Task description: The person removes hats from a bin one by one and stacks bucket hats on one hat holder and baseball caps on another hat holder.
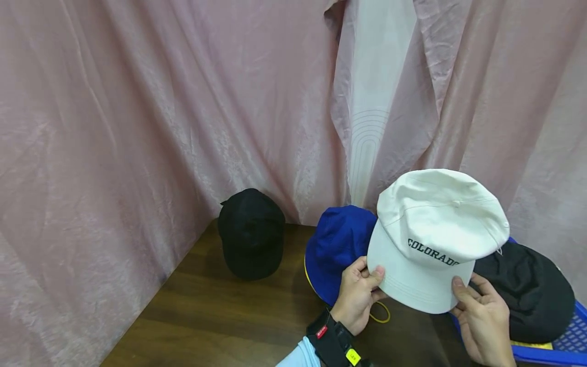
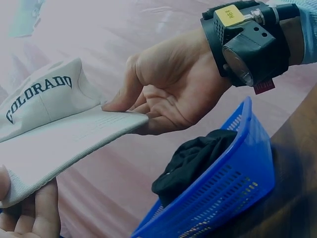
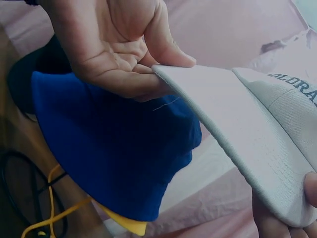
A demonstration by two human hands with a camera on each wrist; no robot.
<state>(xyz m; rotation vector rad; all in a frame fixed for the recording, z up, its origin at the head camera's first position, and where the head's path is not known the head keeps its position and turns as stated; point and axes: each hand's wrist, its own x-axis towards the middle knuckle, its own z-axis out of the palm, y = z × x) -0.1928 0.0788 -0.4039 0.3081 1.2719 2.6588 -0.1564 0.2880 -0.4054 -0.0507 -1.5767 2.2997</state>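
Observation:
A white cap (image 1: 435, 219) with COLORADO in dark letters across its front is held up by both hands, its brim toward me. My left hand (image 1: 357, 295) pinches the brim's left side, thumb on top and fingers beneath. The right hand (image 1: 483, 316) grips the brim's other side the same way, as the left wrist view shows the right hand (image 2: 173, 84) plainly. Behind the left hand, a blue bucket hat (image 1: 341, 244) with a yellow edge rests on the table. To its left stands a black cap (image 1: 251, 234).
A blue plastic basket (image 2: 242, 173) is at the right, with a black hat (image 1: 527, 295) in it. Yellow and black cords (image 3: 49, 193) lie near the blue hat. Pink curtains (image 1: 160, 127) hang behind the wooden table (image 1: 206, 321).

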